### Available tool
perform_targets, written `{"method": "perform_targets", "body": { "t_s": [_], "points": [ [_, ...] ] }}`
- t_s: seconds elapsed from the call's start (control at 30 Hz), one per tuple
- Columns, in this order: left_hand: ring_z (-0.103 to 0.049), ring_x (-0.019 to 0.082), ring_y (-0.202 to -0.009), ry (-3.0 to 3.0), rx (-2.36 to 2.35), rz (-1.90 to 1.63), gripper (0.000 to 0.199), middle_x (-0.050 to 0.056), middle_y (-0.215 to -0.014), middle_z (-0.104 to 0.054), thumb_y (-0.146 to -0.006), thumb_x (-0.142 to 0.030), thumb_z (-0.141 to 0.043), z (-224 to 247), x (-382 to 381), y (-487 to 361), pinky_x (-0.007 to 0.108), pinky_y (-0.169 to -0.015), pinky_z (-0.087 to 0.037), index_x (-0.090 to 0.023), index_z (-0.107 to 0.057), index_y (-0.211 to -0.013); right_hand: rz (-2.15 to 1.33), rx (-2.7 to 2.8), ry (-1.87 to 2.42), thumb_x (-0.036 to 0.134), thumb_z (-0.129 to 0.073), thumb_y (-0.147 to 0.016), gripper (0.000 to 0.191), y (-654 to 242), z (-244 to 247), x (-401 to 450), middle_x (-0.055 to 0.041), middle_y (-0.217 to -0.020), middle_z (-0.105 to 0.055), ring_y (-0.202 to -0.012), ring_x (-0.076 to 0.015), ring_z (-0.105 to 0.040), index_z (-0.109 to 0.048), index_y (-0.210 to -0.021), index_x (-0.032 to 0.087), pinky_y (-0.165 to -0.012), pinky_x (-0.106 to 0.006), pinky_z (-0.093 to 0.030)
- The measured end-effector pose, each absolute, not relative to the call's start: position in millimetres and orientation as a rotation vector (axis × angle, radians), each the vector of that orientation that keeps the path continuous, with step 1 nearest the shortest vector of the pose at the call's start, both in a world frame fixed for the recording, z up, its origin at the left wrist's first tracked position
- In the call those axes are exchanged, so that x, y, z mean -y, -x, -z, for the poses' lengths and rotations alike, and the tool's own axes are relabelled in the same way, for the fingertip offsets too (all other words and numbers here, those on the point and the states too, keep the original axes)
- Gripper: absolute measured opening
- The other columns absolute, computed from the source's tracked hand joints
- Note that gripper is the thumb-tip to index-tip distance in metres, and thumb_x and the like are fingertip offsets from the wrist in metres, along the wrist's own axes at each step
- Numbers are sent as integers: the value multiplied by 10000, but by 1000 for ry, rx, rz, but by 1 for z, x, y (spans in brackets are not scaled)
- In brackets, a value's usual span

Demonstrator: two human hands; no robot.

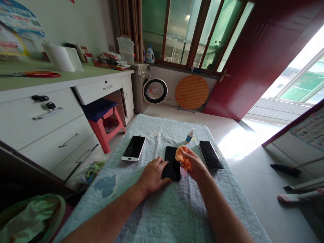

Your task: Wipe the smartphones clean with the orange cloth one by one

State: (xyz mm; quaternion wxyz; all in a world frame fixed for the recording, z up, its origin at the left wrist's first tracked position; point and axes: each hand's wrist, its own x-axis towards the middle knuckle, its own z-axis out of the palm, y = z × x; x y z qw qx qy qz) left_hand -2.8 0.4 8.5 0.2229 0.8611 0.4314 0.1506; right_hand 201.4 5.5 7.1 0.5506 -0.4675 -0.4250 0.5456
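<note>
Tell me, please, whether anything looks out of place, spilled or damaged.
Nothing looks spilled or damaged around the middle phone, orange cloth or small bottle. Slightly odd: the round washing machine door at the back stands open rather than shut.

- Bright daylight entered through the balcony window [303,82] beyond the far right corner, partly blown out.
- Glare bleached the floor tiles [235,138] beside the table's [162,216] right edge.
- Shadow darkened the bin [61,207] off the near left corner.
- Wide-angle distortion tilted the red door [253,50] and stretched the drawers [50,116].
</note>
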Motion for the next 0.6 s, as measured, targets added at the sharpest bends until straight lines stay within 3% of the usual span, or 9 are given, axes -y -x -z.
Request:
{"method": "perform_targets", "body": {
  "t_s": [0.1, 0.33, 0.43, 0.6],
  "points": [
    [-571, 304, -1070, -2379, -1200, -435, 645, 127, -1146, -563, -749, -461, -700, -6, -1, 3, 395, -972, -454, -133, -570, -1289, -1166, 1091, 1207, 435, -702, -744, 334, -201, 1, -9, -18, -757, -596, -589, -123, -541, -621, -949, 183, -508, -229, -457],
    [-575, 301, -1045, -2393, -1194, -452, 629, 120, -1132, -565, -744, -472, -701, -4, 0, 3, 408, -953, -465, -138, -578, -1262, -380, 1729, 1490, 293, -569, -863, 176, -195, 2, -6, -72, -991, -565, -825, -159, -568, -713, -862, 191, -786, -295, -482],
    [-577, 296, -1033, -2396, -1191, -454, 603, 107, -1113, -565, -745, -470, -696, -5, 0, 3, 407, -941, -469, -160, -582, -1250, -347, 1970, 1516, 159, -549, -837, 189, -193, -3, 0, -73, -1045, -553, -864, -158, -565, -728, -881, 201, -827, -304, -464],
    [-575, 303, -1038, -2388, -1182, -446, 605, 111, -1119, -566, -747, -463, -697, -6, 0, 3, 415, -935, -470, -159, -578, -1256, -433, 2132, 1513, 66, -512, -810, 280, -195, -10, 2, -42, -926, -546, -803, -132, -551, -743, -874, 211, -767, -259, -446]
  ]
}}
